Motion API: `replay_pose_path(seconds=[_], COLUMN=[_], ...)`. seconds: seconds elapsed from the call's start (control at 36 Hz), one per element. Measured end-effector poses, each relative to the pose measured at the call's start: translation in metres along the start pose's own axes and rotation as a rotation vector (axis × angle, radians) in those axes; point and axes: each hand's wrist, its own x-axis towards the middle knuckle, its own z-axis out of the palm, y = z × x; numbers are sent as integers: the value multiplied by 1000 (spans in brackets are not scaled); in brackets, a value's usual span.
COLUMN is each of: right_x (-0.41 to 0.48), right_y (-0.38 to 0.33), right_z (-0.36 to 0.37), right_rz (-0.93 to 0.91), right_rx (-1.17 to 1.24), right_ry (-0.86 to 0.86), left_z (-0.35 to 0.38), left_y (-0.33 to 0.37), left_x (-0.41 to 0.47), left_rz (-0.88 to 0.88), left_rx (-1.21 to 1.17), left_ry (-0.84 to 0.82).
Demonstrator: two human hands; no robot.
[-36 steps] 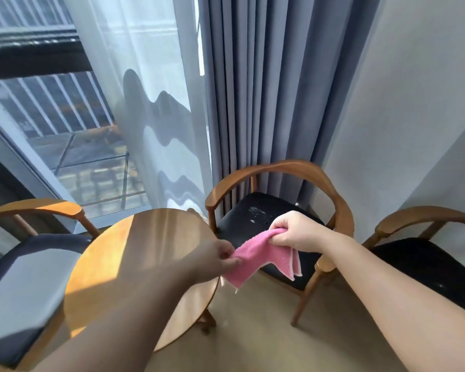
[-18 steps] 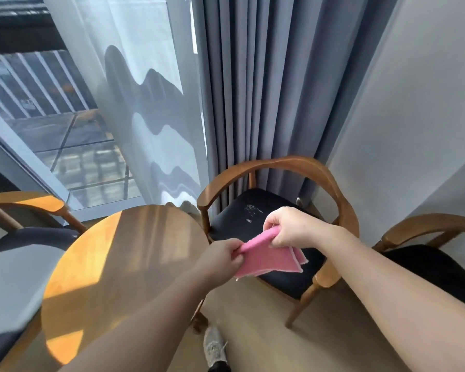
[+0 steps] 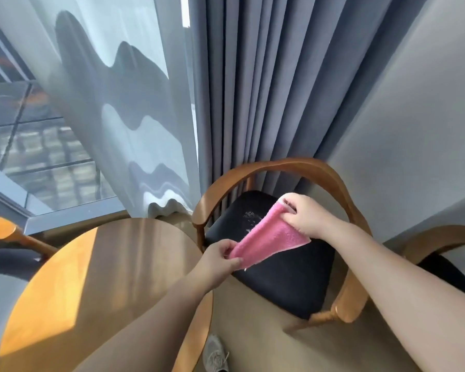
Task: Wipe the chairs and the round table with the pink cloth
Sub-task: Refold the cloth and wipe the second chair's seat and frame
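The pink cloth (image 3: 267,238) is stretched between both hands above the black seat of the middle chair (image 3: 287,280). My left hand (image 3: 220,260) pinches its near lower corner. My right hand (image 3: 305,218) grips its far upper end over the seat. White specks (image 3: 251,216) lie on the seat just left of my right hand. The round wooden table (image 3: 102,285) stands at the lower left, under my left forearm. A second chair (image 3: 440,237) shows at the right edge and a third chair (image 3: 3,237) at the left edge.
Grey curtains (image 3: 253,89) and a sheer curtain (image 3: 124,103) hang behind the middle chair, with a window (image 3: 32,146) at the left. A grey wall (image 3: 414,116) stands on the right. A grey shoe (image 3: 215,355) rests on the beige floor below the table edge.
Both hands have pulled the cloth out longer and moved it forward over the middle chair's seat. The view has come closer to that chair.
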Motion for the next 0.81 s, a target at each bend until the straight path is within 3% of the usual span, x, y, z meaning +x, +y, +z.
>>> replay_pose_path(seconds=[0.47,0.81], right_x=[117,267], right_y=[41,113], right_z=[62,142], right_rz=[82,8], right_rx=[-18,-63], right_ry=[-159,-323], left_z=[22,67], left_y=[-42,-95], left_x=[61,171], left_rz=[-344,-563], left_rx=[-225,-332], left_ry=[157,281])
